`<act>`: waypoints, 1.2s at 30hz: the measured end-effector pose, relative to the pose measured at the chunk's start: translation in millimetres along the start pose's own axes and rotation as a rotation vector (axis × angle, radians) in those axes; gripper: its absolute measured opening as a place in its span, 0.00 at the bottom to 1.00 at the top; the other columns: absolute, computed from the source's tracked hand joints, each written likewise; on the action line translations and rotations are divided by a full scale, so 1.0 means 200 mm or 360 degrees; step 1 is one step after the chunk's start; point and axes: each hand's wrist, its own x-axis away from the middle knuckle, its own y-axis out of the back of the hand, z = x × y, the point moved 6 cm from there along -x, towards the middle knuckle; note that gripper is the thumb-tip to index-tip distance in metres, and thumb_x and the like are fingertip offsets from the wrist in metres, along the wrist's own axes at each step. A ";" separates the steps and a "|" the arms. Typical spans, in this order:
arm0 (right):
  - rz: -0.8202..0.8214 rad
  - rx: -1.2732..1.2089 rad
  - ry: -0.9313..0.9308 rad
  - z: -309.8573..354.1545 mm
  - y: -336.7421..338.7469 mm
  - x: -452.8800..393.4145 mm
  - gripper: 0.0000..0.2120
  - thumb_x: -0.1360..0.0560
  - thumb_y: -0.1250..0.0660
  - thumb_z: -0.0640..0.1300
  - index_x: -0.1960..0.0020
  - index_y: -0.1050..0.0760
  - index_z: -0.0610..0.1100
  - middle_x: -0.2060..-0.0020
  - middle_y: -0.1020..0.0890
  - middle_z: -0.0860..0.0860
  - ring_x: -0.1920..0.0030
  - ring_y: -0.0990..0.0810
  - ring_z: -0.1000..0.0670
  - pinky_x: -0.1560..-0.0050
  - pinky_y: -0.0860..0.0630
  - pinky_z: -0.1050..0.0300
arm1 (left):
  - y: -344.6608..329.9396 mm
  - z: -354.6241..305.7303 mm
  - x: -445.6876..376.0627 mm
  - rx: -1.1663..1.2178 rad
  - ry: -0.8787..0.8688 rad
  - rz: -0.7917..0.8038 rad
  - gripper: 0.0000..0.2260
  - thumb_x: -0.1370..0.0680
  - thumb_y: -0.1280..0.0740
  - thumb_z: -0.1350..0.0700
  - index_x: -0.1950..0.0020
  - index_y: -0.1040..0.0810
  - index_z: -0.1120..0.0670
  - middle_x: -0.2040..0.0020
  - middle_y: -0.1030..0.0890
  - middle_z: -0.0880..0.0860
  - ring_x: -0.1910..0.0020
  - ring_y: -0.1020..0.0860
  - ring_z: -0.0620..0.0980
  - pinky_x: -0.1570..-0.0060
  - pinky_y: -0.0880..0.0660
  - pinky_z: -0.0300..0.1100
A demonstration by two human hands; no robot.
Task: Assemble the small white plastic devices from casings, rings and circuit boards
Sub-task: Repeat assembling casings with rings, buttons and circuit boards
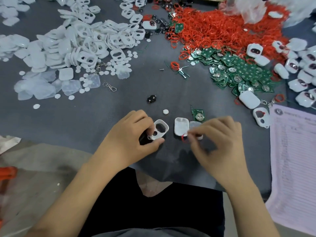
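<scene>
Just below the middle of the frame, the left hand (135, 134) grips a white front casing (159, 129) with two cutouts, thumb under its lower edge and fingers curled at its left side; something dark sits beneath it, too hidden to name. Just to its right a white back casing (181, 126) lies hollow side up on the dark grey tabletop (102, 117). At its lower right corner the right hand (220, 144) pinches a thin red ring (184, 136) between thumb and forefinger; the hand is blurred and covers most of a translucent piece (195, 124) beside the casing.

Above these lie one green circuit board (198, 115) with a coin cell, one small white disc (165, 111) and one black button pad (151, 99), each apart from the others.

Farther out are heaps too dense to count: white front casings (89, 43) in the upper left, translucent covers (42, 88) at the left, red rings (218, 29) in the upper right, green boards (239, 71) below them, and finished white devices (301, 69) along the right edge, partly cut off. A printed paper sheet (295, 159) lies at the lower right, its text unreadable. One keyring clip (110, 86) lies left of centre.
</scene>
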 end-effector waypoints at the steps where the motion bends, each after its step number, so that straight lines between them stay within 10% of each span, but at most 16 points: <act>1: 0.0049 0.0053 0.0016 0.02 -0.01 0.04 0.02 0.25 0.25 0.46 0.56 0.16 0.51 0.58 0.18 0.58 0.54 0.23 0.48 0.50 0.36 0.52 | 0.01 0.00 0.02 0.0045 0.0069 -0.0033 0.13 0.26 0.22 0.53 0.60 0.23 0.57 0.58 0.24 0.50 0.58 0.26 0.50 0.56 0.26 0.46; 6: 0.0167 0.0140 -0.0030 0.07 -0.03 0.13 0.02 0.23 0.27 0.47 0.54 0.16 0.51 0.57 0.18 0.57 0.55 0.21 0.47 0.50 0.35 0.51 | 0.01 0.02 0.08 0.0821 0.0701 -0.0187 0.09 0.24 0.31 0.48 0.62 0.24 0.49 0.63 0.18 0.44 0.66 0.23 0.38 0.62 0.29 0.27; 12: 0.0288 0.0057 -0.0097 0.04 -0.02 0.17 0.12 0.22 0.28 0.57 0.44 0.15 0.53 0.50 0.20 0.57 0.50 0.22 0.50 0.47 0.34 0.49 | -0.10 0.02 0.06 0.1867 0.0949 -0.0171 0.09 0.25 0.32 0.56 0.66 0.24 0.53 0.50 0.12 0.55 0.53 0.13 0.55 0.56 0.18 0.39; 23: -0.0117 -0.0387 -0.0192 0.09 -0.04 0.02 0.08 0.23 0.25 0.49 0.48 0.15 0.46 0.52 0.19 0.50 0.51 0.18 0.47 0.48 0.23 0.49 | -0.13 0.02 -0.01 0.2043 0.0894 -0.0050 0.06 0.16 0.36 0.64 0.41 0.31 0.60 0.45 0.13 0.59 0.43 0.14 0.56 0.48 0.17 0.43; 27: -0.0211 -0.0449 -0.0193 0.14 -0.11 -0.17 0.06 0.23 0.25 0.44 0.47 0.16 0.43 0.54 0.17 0.51 0.53 0.20 0.56 0.49 0.27 0.65 | -0.12 0.01 -0.08 0.1936 0.0738 -0.0023 0.17 0.18 0.34 0.62 0.30 0.27 0.53 0.43 0.13 0.56 0.45 0.14 0.54 0.45 0.17 0.50; 36: -0.0228 -0.0345 -0.0145 0.13 -0.21 -0.24 0.07 0.23 0.23 0.40 0.46 0.15 0.42 0.52 0.17 0.47 0.52 0.20 0.55 0.49 0.25 0.66 | -0.15 0.11 -0.14 0.1831 0.0716 -0.0069 0.13 0.16 0.41 0.51 0.43 0.16 0.52 0.46 0.14 0.57 0.46 0.17 0.52 0.43 0.20 0.51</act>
